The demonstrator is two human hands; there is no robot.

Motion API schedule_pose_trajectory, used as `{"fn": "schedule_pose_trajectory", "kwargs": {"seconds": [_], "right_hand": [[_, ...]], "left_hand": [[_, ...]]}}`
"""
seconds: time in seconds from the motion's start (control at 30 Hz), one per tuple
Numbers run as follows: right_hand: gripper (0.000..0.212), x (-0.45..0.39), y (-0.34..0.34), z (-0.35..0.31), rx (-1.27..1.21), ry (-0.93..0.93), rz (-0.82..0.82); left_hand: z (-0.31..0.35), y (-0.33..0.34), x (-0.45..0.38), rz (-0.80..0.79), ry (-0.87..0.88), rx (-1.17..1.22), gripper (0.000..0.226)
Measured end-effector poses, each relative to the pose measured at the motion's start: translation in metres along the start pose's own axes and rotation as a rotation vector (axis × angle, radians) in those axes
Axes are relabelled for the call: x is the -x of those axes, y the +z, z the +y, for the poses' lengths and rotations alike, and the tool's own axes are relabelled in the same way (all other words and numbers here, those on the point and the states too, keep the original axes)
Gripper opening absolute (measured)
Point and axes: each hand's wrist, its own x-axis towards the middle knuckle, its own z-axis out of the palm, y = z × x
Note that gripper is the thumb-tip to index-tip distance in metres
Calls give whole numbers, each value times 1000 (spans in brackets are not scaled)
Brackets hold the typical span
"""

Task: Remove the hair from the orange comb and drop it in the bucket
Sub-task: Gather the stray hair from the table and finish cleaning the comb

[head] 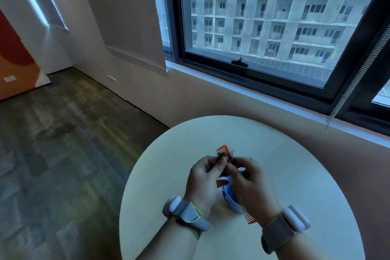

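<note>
Right hand (251, 188) grips the comb (238, 193) above the bucket (232, 202). Left hand (205, 177), at nine o'clock of it, pinches the hair (226, 157) at the comb's twelve o'clock end.

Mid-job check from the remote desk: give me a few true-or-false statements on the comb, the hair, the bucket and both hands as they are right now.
1. The orange comb is held up above the round table. True.
2. The blue bucket stands on the floor. False: it stands on the table, below the hands.
3. The left hand pinches the dark hair at the comb's far end. True.
4. The right hand lies flat on the table. False: it grips the comb.
5. The comb is free of hair. False: hair clings near its far end.
</note>
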Motion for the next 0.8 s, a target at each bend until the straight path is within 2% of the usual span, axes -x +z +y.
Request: {"fn": "schedule_pose_trajectory", "kwargs": {"seconds": [0.17,0.3,0.5,0.57,0.7,0.8], "right_hand": [[21,-2,0,-11,-199,67,-77],[4,-9,-2,-17,-234,61,27],[22,-15,-1,-22,-193,119,123],[23,-17,1,-18,-74,91,147],[22,-6,11,-23,49,-16,130],[21,-4,10,-23,28,-36,73]], "left_hand": [[19,1,-1,-3,52,28,12],[25,1,-5,19,64,-11,17],[27,12,-1,67,33,129,17],[29,14,3,97,94,39,15],[37,7,4,207,306,-400,13],[44,6,5,230,302,-487,16]]}}
